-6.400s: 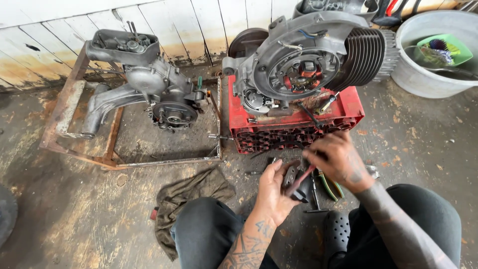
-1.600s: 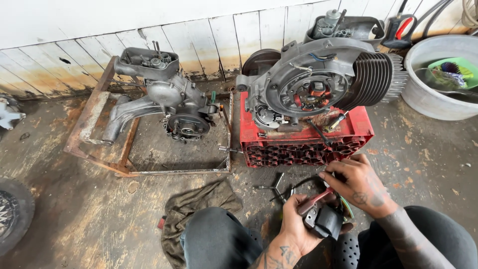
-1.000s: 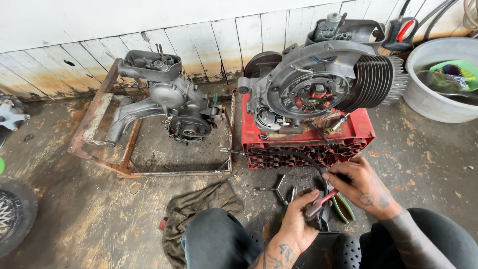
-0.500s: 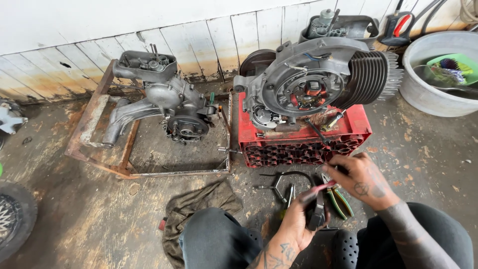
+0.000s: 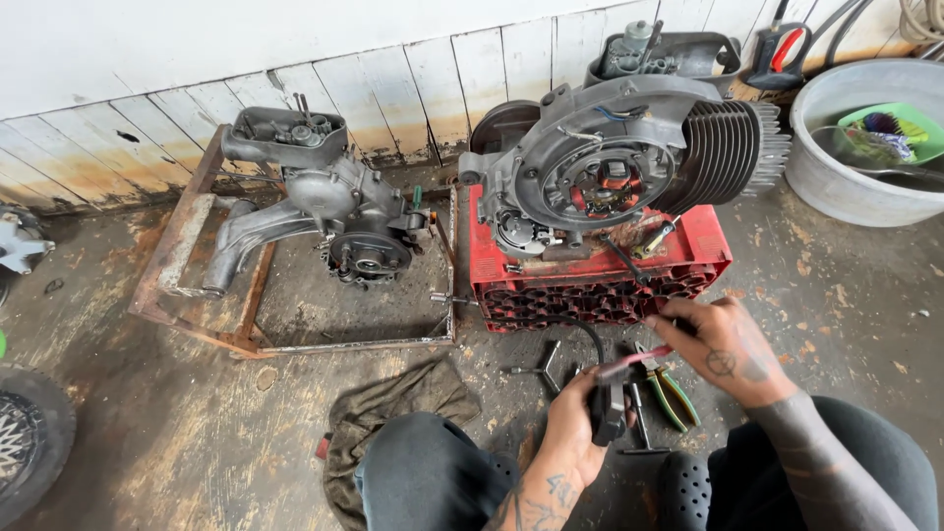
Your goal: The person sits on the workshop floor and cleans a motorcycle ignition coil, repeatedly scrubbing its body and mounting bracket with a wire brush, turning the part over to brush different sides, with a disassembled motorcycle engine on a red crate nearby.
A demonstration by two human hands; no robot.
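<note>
A view looking down at a grimy concrete floor beside a white plank wall. At the far lower left of the frame sits part of a wheel [image 5: 28,447]. Left of centre, a grey engine [image 5: 315,211] lies in a rusty metal frame [image 5: 187,246]. Below it, lower centre, a dirty rag [image 5: 388,418] lies crumpled by the person's knee [image 5: 428,477]. Right of centre, a second engine [image 5: 619,162] with cooling fins rests on a red plastic crate [image 5: 600,280]. Just below the crate, the left hand [image 5: 575,433] is closed around a small black part [image 5: 607,413], with a black cable [image 5: 580,329] arcing up from it toward the crate. The right hand [image 5: 728,349] pinches a pink wire [image 5: 634,364] running to that part. Green-handled pliers [image 5: 674,393] and a T-shaped wrench [image 5: 546,366] lie on the floor just beside the hands. At the upper right stands a grey tub [image 5: 846,167]. Pulling hard on the thin wire could likely tear it from the part; the greasy part might slip and drop among the loose tools; the cable could snag on the crate.
</note>
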